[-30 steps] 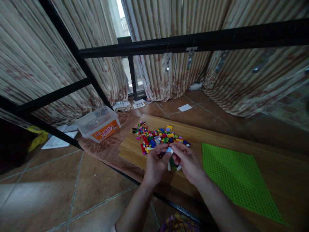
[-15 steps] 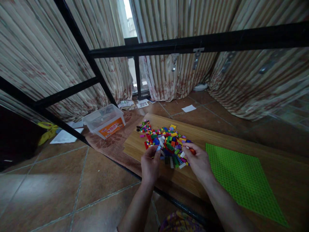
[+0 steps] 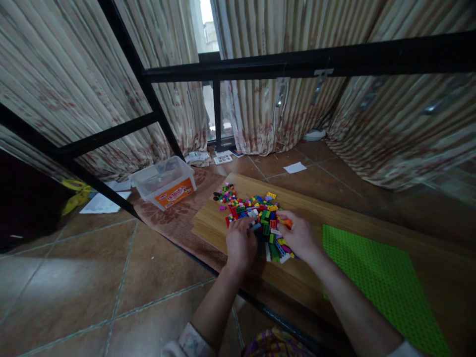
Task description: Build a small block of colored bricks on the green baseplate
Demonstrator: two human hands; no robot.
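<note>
A heap of mixed toy building bricks [image 3: 266, 215] lies on a wooden board, with reds, greens, yellows, blues and whites jumbled together. My left hand [image 3: 241, 243] rests at the heap's near left side, its fingers curled down among the bricks. Its fingertips are partly hidden, and I cannot make out what is in them; a light blue brick [image 3: 256, 226] shows beside them. At the heap's right side, my right hand [image 3: 299, 235] is closed on an orange brick [image 3: 287, 223] between thumb and fingers. To the right of that hand lies a green studded baseplate [image 3: 372, 272], partly covered by my right forearm.
The wooden board [image 3: 208, 218] lies on a reddish-brown mat [image 3: 171, 225]. A clear plastic box [image 3: 163, 181] with an orange label stands beyond its left end. Black metal bars [image 3: 238, 69] cross in front of striped curtains. Papers [image 3: 295, 167] lie on the tiled floor.
My left hand has moved slightly right and further over the bricks. My right hand has shifted a little up and left, still holding the orange brick. The view has shifted slightly.
</note>
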